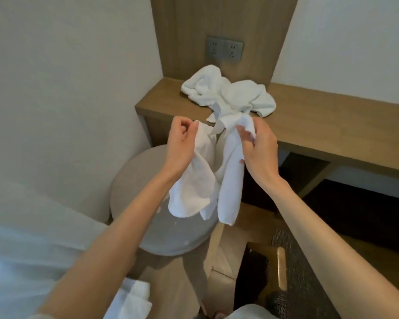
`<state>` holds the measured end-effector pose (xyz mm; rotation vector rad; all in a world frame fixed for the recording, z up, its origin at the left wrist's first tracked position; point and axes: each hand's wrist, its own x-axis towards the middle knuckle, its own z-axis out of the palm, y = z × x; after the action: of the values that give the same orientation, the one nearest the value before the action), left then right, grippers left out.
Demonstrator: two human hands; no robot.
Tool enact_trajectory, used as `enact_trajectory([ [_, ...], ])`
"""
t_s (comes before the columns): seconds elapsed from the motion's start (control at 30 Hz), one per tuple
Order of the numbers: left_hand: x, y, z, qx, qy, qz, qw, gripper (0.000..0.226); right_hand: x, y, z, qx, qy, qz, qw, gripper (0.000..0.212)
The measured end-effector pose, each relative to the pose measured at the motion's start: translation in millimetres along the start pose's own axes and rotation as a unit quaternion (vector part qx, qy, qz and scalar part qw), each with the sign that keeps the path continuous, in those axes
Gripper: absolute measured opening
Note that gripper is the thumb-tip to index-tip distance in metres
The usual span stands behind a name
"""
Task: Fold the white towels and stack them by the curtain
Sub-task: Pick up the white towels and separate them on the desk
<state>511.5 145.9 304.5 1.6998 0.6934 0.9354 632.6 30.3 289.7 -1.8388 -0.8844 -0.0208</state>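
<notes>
A small white towel point(200, 180) hangs crumpled in the air between both hands, in front of the desk. My left hand point(181, 142) pinches its upper left edge with curled fingers. My right hand point(259, 143) grips the upper right part, where the cloth bunches over the fingers and a long fold drops down. A heap of unfolded white towels point(228, 93) lies on the wooden desk point(320, 120) just beyond the hands. White folded cloth point(129, 300) shows at the bottom edge, by the sheer curtain point(32, 238) at lower left.
A round grey stool point(148, 226) stands under the hanging towel, beside the desk's left end. Wall sockets point(224, 48) sit in the wooden panel behind the heap. A dark chair with a mesh back point(293, 272) is at lower right.
</notes>
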Motion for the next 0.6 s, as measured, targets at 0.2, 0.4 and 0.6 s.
enact_trajectory([
  [0.2, 77, 40, 45, -0.037, -0.062, 0.038, 0.997, 0.023, 67, -3, -22, 0.005, 0.092, 0.000, 0.996, 0.018],
  [0.4, 169, 63, 102, -0.050, -0.068, 0.073, 0.994, 0.011, 159, 8, -46, 0.018, 0.168, -0.013, 0.986, 0.004],
  [0.6, 272, 78, 169, -0.063, -0.036, 0.097, 0.993, 0.012, 274, 36, -67, 0.009, 0.204, -0.040, 0.978, 0.011],
])
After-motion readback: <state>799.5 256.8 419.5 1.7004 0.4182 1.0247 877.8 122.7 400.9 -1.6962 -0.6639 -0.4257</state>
